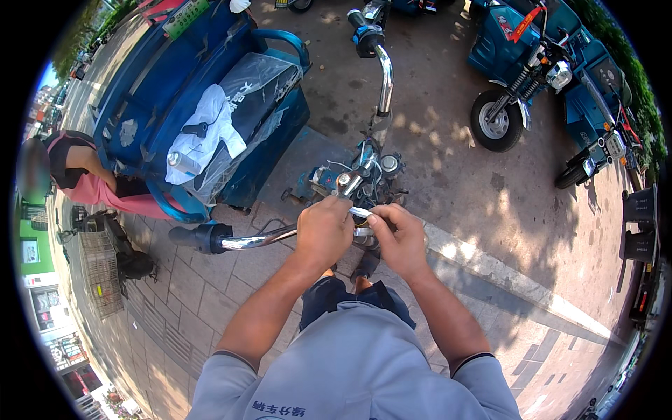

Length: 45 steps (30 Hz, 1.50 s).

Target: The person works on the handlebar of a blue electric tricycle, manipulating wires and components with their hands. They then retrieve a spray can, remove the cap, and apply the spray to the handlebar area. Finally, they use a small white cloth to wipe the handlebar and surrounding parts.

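My left hand and my right hand meet over the middle of a vehicle's handlebar. Between their pinched fingertips is a small white piece, perhaps a wire connector; its exact kind is too small to tell. Both hands are closed on it, one at each end. Just beyond them are exposed wires and metal parts around the steering stem. The chrome handlebar runs out left to a black grip. Its far half reaches up to another grip and lever. My fingers partly hide the stem.
On the left stands a blue cargo tricycle; its plastic-covered seat carries a white cloth, a spray can and a dark tool. A person in pink leans beside it. More tricycles stand at the far right.
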Each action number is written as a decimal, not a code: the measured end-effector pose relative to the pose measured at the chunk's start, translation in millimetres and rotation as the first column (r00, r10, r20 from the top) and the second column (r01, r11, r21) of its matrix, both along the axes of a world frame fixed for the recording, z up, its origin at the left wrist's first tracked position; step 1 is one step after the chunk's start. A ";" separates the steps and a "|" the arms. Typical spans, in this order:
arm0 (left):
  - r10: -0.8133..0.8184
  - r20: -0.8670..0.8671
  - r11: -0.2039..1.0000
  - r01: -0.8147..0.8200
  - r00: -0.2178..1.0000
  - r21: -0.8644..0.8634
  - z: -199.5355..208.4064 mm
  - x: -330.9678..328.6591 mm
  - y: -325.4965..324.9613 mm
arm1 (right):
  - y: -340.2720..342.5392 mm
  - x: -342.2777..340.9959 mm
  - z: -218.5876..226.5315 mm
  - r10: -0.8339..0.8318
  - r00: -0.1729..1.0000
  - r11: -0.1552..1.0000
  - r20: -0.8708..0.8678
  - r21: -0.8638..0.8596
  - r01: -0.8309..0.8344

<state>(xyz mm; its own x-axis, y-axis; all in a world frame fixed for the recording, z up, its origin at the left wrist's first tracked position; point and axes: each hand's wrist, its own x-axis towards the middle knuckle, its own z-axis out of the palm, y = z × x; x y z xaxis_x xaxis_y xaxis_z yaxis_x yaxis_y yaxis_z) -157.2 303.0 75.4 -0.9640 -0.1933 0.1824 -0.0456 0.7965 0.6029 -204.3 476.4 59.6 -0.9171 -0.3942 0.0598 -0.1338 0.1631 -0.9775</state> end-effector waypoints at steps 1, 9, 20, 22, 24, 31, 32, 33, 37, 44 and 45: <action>-0.009 0.004 1.000 0.009 1.000 -0.024 1.8 0.0 -0.1 | 0.0 -0.8 -0.7 0.014 0.993 1.000 -0.120 0.029 -0.011; 0.003 0.039 1.000 -0.002 0.999 -0.007 5.4 2.6 -0.7 | -2.4 1.6 4.6 0.053 0.998 0.999 -0.046 0.010 -0.053; -0.023 0.023 0.989 0.026 0.999 -0.143 9.7 0.7 3.3 | -15.4 14.3 -16.5 -0.039 0.917 0.969 0.396 -0.209 0.132; -0.013 0.024 0.992 0.016 1.000 -0.123 6.9 1.2 3.0 | -14.5 16.0 -17.3 -0.042 0.947 0.972 0.319 -0.204 0.112; -0.006 0.030 0.993 0.009 1.000 -0.114 6.2 1.7 3.2 | -11.6 14.6 -18.5 -0.034 0.977 0.984 0.211 -0.161 0.069; -0.023 0.002 0.995 0.023 1.000 -0.096 12.5 0.9 3.4 | -10.8 10.2 -14.1 0.047 0.857 0.920 0.513 -0.356 0.162; -0.032 -0.017 0.996 0.030 0.999 -0.087 13.1 0.9 2.9 | -9.4 9.0 -14.7 0.057 0.858 0.919 0.510 -0.362 0.155; -0.031 -0.029 0.999 0.030 0.999 -0.029 13.8 2.0 3.4 | -7.3 8.4 -13.7 0.071 0.856 0.916 0.513 -0.373 0.147; -0.002 0.019 0.967 -0.003 1.000 0.255 13.7 4.6 0.6 | -0.1 5.2 -11.7 0.108 0.862 0.902 0.495 -0.413 0.123; -0.037 0.115 0.859 -0.027 0.993 0.511 17.4 3.7 -0.9 | 11.5 0.0 -16.3 0.177 0.844 0.889 0.507 -0.449 0.083; -0.040 0.099 0.866 -0.014 0.994 0.501 17.6 3.6 -0.1 | 12.0 -0.3 -15.6 0.183 0.835 0.881 0.519 -0.464 0.095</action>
<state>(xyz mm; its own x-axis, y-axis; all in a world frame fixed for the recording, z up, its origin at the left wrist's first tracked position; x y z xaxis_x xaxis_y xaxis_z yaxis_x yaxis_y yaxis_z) -153.6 302.9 93.0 -0.9750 -0.2193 -0.0351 -0.1207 0.3904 0.9127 -204.6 488.4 44.0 -0.8353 -0.4895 -0.2503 0.4338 -0.3071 -0.8470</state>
